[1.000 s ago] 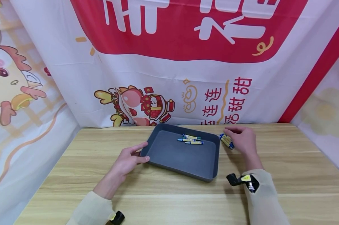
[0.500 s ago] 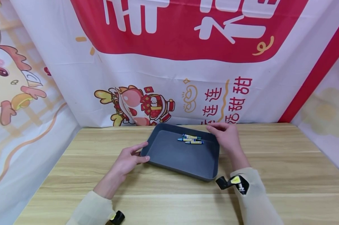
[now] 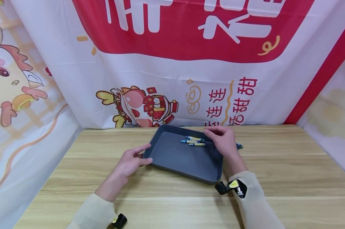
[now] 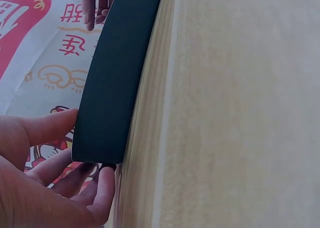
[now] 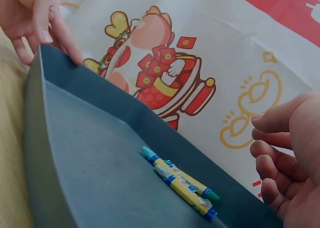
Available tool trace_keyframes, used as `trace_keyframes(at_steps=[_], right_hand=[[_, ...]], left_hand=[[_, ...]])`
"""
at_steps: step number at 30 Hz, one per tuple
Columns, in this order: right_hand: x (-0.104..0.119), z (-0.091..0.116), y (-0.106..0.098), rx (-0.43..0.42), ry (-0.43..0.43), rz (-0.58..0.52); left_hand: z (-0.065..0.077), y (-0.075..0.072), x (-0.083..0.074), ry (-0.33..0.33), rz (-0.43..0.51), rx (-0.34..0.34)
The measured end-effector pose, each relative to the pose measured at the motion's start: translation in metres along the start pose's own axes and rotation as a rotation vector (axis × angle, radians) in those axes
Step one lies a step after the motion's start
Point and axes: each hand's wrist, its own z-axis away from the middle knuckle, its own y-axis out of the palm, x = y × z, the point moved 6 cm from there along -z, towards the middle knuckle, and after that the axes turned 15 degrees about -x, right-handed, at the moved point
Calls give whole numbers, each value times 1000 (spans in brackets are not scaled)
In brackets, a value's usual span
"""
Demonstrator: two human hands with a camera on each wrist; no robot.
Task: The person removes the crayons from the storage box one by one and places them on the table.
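Note:
A dark grey rectangular tray [image 3: 172,156] lies on the wooden table. My left hand [image 3: 129,163] grips its near left corner, with thumb and fingers around the wall in the left wrist view. Inside, toward the far right, lie three crayons [image 3: 197,144] in yellow wrappers with blue or green ends. My right hand [image 3: 223,140] is over the tray's far right corner, beside those crayons. Its fingers [image 5: 280,158] are bent with the tips close together in the right wrist view. No object shows between them, and their far side is hidden.
More crayons [image 3: 239,145] lie on the table just right of the tray, mostly hidden behind my right hand. A printed cloth [image 3: 166,73] with red and white patterns hangs along the table's [image 3: 166,206] back edge, and cloth also covers both sides.
My right hand has moved left, from the crayon pile beside the tray to over the tray's right end. The left hand, the tray and the three crayons inside look unchanged.

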Motion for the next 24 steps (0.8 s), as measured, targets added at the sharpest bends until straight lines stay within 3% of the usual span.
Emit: trace_keyframes(at_steps=[24], right_hand=[[1, 5, 10, 20, 18, -8]], left_hand=[[-2, -3, 0, 0, 6, 0]])
